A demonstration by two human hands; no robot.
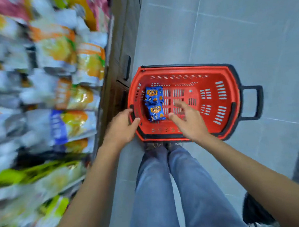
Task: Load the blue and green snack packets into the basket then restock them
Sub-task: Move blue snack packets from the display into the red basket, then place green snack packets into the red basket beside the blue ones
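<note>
Right hand (188,121), centre of frame: released, fingers spread, holding nothing, over the basket (177,68) floor. Left hand (123,127): likewise released, fingertips at the basket's left rim. Between both hands, two blue packets (156,112) lying flat inside, end to end, long axis running up the frame. Apparently nearer the right thumb. Blurred shelf (35,86) at left.

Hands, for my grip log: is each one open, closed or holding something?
Left hand: open, empty, by the basket rim.
Right hand: open, empty, above the basket.
</note>
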